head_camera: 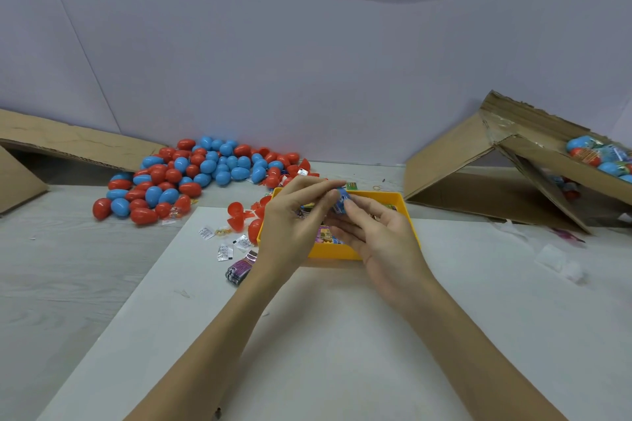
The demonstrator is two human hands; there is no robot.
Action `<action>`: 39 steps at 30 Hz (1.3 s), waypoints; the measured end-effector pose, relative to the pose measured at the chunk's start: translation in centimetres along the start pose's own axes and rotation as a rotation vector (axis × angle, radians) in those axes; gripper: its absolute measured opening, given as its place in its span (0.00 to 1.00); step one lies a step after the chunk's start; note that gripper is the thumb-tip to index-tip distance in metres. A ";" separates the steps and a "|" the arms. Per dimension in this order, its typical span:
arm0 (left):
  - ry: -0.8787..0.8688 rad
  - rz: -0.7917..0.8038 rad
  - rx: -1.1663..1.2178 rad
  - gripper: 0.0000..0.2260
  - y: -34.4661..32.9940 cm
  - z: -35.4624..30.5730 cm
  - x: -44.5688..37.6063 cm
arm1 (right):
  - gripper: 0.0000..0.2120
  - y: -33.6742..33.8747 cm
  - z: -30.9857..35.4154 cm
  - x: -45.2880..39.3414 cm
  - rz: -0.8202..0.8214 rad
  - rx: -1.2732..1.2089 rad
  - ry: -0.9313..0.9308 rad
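Note:
Both my hands meet over a yellow tray (407,215) in the middle of the table. Between them is a small blue egg (342,203) with a printed wrapper on it. My left hand (294,219) pinches its top with thumb and fingertips. My right hand (383,236) holds it from the right side and below with curled fingers. The tray holds colourful printed wrappers, mostly hidden by my hands.
A heap of red and blue plastic eggs (191,178) lies at the back left. Open red egg halves (239,215) and small paper packets (225,246) lie left of the tray. A tipped cardboard box (513,164) with wrapped eggs stands right; cardboard flap (68,143) far left.

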State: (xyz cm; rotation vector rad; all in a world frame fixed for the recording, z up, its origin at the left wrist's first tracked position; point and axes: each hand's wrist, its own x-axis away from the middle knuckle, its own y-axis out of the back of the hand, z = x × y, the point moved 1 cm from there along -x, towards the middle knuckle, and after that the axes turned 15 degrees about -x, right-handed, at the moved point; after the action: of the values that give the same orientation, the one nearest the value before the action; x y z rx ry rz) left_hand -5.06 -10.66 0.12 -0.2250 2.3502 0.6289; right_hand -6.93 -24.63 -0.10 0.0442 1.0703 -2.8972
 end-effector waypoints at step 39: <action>0.135 0.117 0.162 0.10 -0.7 -0.6 0.3 | 0.15 -0.1 0.1 0.0 -0.054 -0.160 -0.168</action>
State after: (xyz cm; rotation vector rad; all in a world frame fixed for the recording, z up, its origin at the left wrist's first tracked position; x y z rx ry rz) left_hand -5.43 -11.50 0.00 -0.0581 2.5444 0.4877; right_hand -6.95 -24.60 0.08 -0.2333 1.2840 -2.7887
